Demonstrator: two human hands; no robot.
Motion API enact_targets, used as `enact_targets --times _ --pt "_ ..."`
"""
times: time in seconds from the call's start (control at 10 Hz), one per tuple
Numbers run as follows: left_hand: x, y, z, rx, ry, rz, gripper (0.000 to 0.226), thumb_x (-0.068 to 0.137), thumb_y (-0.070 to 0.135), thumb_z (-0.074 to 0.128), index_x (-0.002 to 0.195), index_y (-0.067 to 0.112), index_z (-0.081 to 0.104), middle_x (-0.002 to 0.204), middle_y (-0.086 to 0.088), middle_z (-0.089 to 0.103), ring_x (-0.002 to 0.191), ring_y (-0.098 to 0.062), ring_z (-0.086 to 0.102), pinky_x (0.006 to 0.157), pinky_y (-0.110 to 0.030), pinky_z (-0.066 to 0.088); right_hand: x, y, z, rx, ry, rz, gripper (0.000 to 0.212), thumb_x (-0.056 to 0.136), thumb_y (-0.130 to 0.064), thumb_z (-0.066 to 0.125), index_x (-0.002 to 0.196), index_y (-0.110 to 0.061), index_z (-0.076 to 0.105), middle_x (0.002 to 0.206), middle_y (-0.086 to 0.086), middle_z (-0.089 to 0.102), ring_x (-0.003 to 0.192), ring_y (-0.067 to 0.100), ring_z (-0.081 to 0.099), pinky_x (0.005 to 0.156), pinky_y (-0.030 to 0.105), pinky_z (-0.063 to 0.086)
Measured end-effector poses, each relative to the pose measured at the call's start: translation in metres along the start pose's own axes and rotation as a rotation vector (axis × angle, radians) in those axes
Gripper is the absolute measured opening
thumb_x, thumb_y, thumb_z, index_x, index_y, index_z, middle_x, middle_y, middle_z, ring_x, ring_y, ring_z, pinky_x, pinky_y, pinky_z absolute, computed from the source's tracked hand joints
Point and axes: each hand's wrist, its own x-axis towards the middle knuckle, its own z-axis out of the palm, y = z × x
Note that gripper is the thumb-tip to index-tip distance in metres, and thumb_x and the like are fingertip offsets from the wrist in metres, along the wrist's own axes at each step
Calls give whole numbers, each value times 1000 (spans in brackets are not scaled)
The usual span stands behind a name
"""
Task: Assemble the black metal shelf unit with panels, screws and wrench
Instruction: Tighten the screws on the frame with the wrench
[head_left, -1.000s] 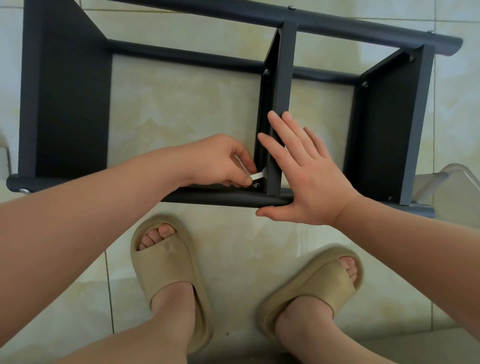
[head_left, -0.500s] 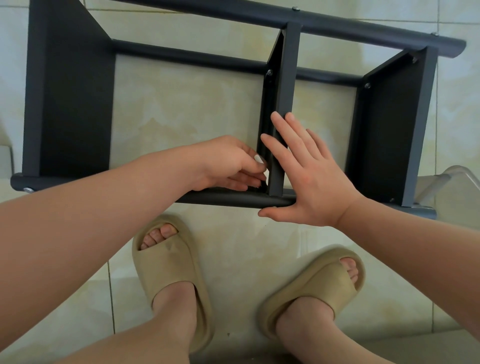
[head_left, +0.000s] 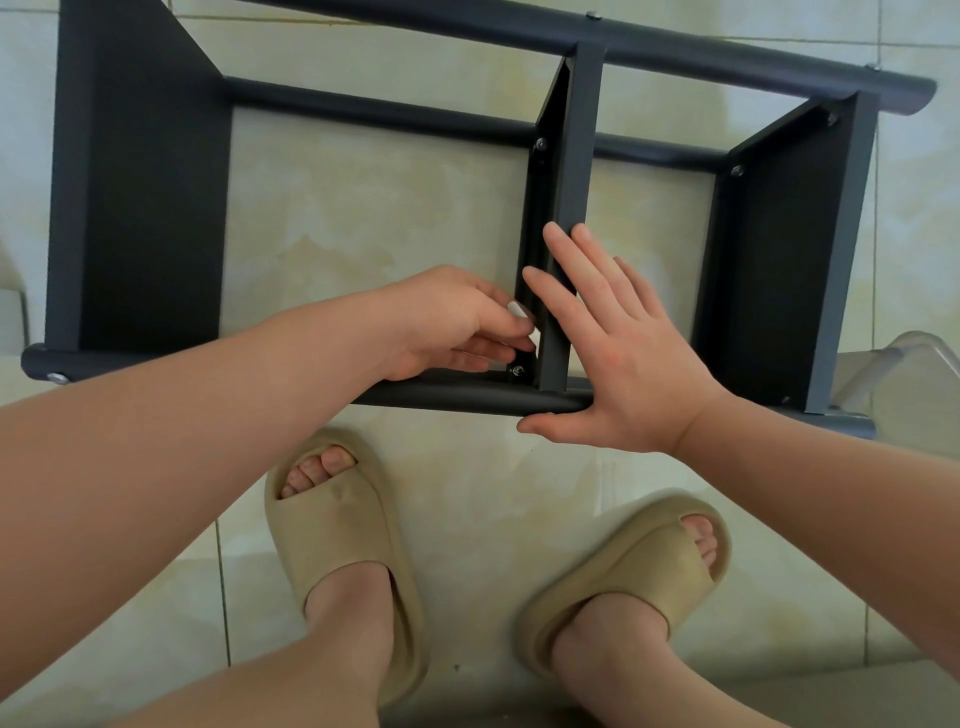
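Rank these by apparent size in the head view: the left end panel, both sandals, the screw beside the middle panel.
1. Left end panel: clearly largest.
2. Left sandal and right sandal: look about alike, so not ranked apart.
3. Screw: tiny, smallest by far.

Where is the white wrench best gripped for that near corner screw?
Pinch the white wrench by the end away from the screw, coming from the left bay as the left hand does: the middle panel walls off the right, the near tube the underside.
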Motion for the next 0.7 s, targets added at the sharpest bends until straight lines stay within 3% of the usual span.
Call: enact_targets --times 0.5,0.7 --pt "1 1 1 -85 -78 -106 8 96 20 61 89 17 61 89 0 76 94 -15 70 79 -28 50 0 -1 -1 5 -1 2 113 78 -84 52 158 -9 27 169 13 4 157 29 -3 121 59 19" --pt "3 0 0 -61 -91 -87 7 97 19 60 91 17 58 85 1 75 86 -13 70 75 -27 50 0 0 0 4 -1 -1 113 79 -84 53 158 -9 27 169 13 4 157 29 -4 121 59 19"
